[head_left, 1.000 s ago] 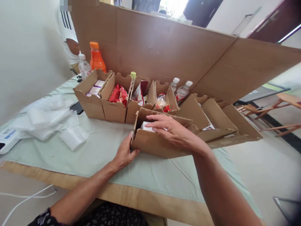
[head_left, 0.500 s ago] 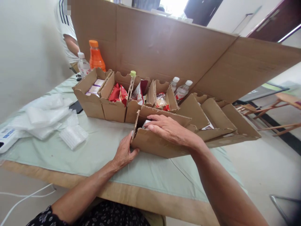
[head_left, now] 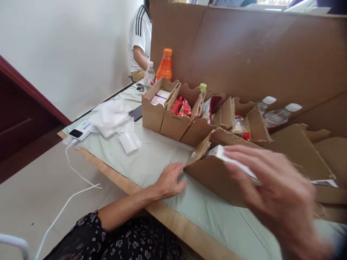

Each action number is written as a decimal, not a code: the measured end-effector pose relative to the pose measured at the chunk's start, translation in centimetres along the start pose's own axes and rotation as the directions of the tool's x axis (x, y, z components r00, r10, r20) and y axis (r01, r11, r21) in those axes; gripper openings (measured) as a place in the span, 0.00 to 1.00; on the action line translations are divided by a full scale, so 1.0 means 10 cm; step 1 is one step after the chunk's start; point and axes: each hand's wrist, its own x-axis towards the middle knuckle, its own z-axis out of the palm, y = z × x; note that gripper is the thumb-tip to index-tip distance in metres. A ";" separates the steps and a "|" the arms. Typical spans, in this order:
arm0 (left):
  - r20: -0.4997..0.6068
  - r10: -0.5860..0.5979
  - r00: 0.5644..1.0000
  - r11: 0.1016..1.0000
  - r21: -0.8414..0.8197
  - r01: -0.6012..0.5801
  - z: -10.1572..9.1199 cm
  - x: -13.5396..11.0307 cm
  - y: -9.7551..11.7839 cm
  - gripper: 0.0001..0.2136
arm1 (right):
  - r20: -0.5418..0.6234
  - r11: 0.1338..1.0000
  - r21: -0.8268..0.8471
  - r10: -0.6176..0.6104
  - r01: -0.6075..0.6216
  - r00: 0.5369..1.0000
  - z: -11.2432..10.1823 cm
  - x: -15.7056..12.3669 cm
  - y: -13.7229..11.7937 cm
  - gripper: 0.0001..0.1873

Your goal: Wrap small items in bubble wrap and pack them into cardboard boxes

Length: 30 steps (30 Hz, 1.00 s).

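My right hand [head_left: 273, 187], smeared by motion, is at the near cardboard box [head_left: 214, 182], its fingers and thumb on either side of a flat white box [head_left: 240, 165]. The white box lies tilted at the cardboard rim, its right part hidden by the hand. My left hand [head_left: 169, 182] rests on the cloth with thumb and fingers apart, fingertips at the cardboard box's left corner. Behind stands a row of cardboard bins: one holds white-and-purple boxes [head_left: 160, 97], others hold red packets [head_left: 182, 107], a red-and-white bag [head_left: 208, 110] and clear-wrapped food [head_left: 240, 124].
Bubble wrap [head_left: 130, 142] and plastic bags [head_left: 110, 117] lie left, near a white device [head_left: 82, 130] with a cable and a dark phone [head_left: 136, 113]. An orange bottle [head_left: 164, 66] and clear bottles stand behind the bins, before a tall cardboard panel [head_left: 244, 54]. A person [head_left: 139, 39] sits beyond.
The view has swung left. My right hand has risen and shifted rightward along the near box, and more of the white box shows. My left hand has come off the cardboard's side onto the cloth.
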 end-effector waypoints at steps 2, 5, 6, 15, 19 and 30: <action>0.012 0.030 0.999 1.000 -0.008 -0.029 -0.16 -0.26 -0.02 0.25 | 0.122 0.989 0.097 -0.125 0.114 0.985 0.31 0.02 -0.27 0.07; 0.008 0.040 0.999 0.999 -0.013 -0.040 -0.39 -0.63 -0.09 0.21 | 0.425 0.976 0.216 -0.104 0.011 0.899 1.07 0.14 -0.49 0.08; -0.009 0.037 0.999 0.999 -0.016 -0.037 -0.44 -0.73 -0.12 0.20 | 0.512 0.972 0.215 -0.026 -0.099 0.859 1.35 0.21 -0.53 0.09; -0.338 -0.381 0.861 0.872 -0.442 0.212 -0.73 -1.20 -0.27 0.11 | 0.579 0.939 0.085 0.227 -0.335 0.783 2.63 0.71 -0.94 0.08; -0.403 -0.563 0.721 0.679 -0.723 0.126 -0.96 -1.12 -0.27 0.28 | 0.490 0.964 0.094 0.173 -0.249 0.854 2.25 0.23 -0.91 0.09; 0.072 -0.437 0.896 0.320 -0.919 0.230 -0.59 -0.71 0.26 0.17 | 0.047 0.683 0.461 0.618 -0.566 0.785 1.05 -1.23 -0.75 0.27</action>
